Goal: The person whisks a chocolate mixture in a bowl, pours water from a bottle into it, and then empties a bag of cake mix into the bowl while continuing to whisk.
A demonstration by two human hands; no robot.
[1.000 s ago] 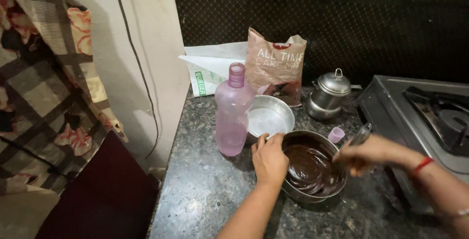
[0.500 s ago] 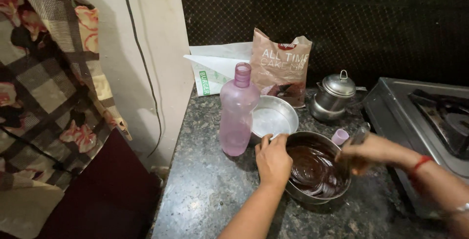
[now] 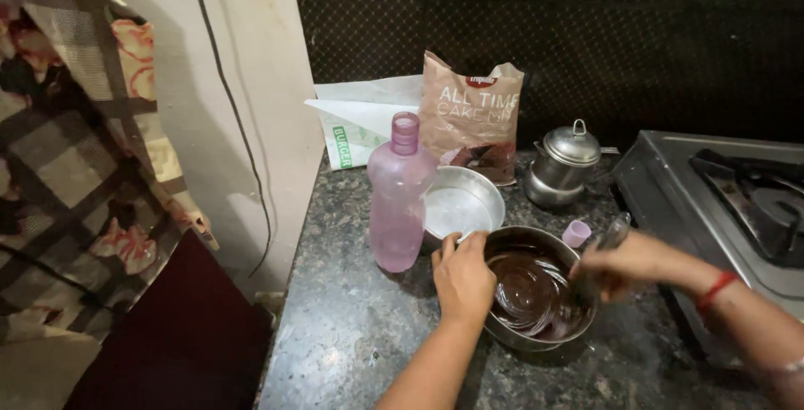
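Item: one round metal bowl (image 3: 536, 339) of dark brown batter (image 3: 532, 288), standing on the speckled stone surface (image 3: 360, 335), directly between the two hands

Left hand (image 3: 462, 280): clasped over the bowl's near-left rim, fingers curled on the edge, steadying it. Right hand (image 3: 624, 263): closed round the handle of a pale utensil (image 3: 611, 234), blurred; its working end sat at the bowl's right edge, too smeared to tell its kind. The utensil's long axis ran up and away from the right hand, tilted toward the stove. Both hands touched or nearly touched the bowl; the left lay the closer, flat on the rim

Counted, beyond the hands:
- one pink plastic bottle (image 3: 400, 196), upright, just left of the left hand
- one empty round metal pan (image 3: 461, 205), behind the left hand, touching or just beside the bottle
- one small lilac cap (image 3: 576, 232), ahead of the right hand
- one steel lidded pot (image 3: 563, 165), farther back
- one brown mix bag (image 3: 471, 117)
- one white packet (image 3: 360, 125)
- one gas stove (image 3: 729, 201), right of the right hand
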